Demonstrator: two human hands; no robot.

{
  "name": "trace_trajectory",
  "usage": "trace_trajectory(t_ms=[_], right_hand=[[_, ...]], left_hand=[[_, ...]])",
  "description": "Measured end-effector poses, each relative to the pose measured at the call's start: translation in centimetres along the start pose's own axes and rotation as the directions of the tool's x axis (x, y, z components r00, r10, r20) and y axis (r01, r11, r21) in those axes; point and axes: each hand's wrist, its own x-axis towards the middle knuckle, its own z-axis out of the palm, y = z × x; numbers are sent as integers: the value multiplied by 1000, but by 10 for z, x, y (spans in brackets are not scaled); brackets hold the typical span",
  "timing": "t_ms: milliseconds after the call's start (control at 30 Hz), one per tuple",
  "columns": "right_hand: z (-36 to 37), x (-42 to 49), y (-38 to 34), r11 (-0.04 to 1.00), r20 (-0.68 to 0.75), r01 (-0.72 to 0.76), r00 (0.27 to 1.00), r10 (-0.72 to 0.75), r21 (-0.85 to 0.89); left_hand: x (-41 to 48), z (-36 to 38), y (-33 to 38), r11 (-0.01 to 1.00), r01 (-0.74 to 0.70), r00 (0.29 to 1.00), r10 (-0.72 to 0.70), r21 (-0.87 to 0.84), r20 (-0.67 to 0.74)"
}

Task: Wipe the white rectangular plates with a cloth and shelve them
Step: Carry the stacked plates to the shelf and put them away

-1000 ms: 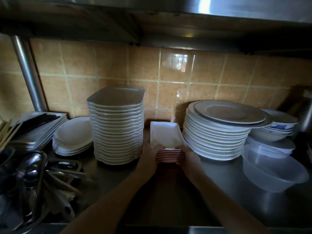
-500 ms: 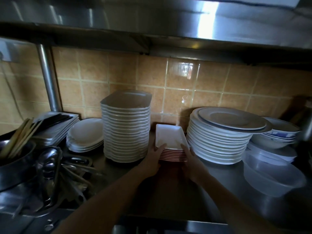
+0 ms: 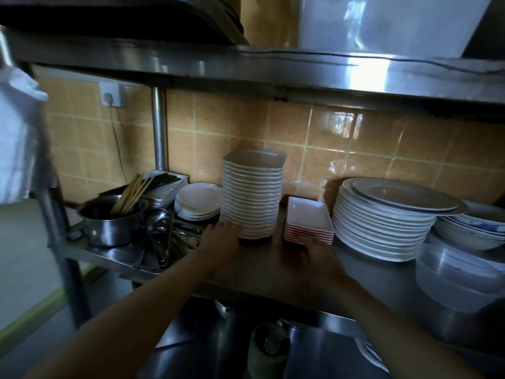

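Note:
A low stack of white rectangular plates [image 3: 308, 218] with red undersides stands on the steel shelf [image 3: 267, 272], between a tall stack of white dishes [image 3: 252, 194] and a stack of round plates [image 3: 388, 217]. My right hand [image 3: 318, 254] lies just in front of the rectangular stack, fingers reaching its near edge; the grip is too dark to make out. My left hand [image 3: 221, 237] is off the stack, fingers spread at the foot of the tall stack. No cloth is in view.
A steel pot [image 3: 112, 222] with chopsticks, ladles and utensils crowds the shelf's left end. Small oval plates [image 3: 198, 201] sit behind them. Bowls [image 3: 475, 228] and clear plastic containers [image 3: 456, 274] fill the right. An upper shelf [image 3: 273, 69] hangs overhead.
Both hands held the rectangular stack's near corners earlier. My left hand has since let go and moved left to the tall stack's base. The view has pulled back and turned left.

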Motion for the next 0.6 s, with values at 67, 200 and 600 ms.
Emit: trace_trajectory(t_ms=[67, 200, 600], right_hand=[[-1, 5, -22, 997, -1, 70, 998, -70, 30], [5, 19, -72, 984, 51, 174, 983, -175, 39], [42, 38, -280, 878, -24, 451, 891, -453, 159]], left_hand=[[-18, -10, -23, 999, 46, 999, -47, 13, 23], [-58, -21, -68, 986, 168, 986, -168, -10, 9], [-211, -36, -214, 856, 512, 859, -510, 69, -45]])
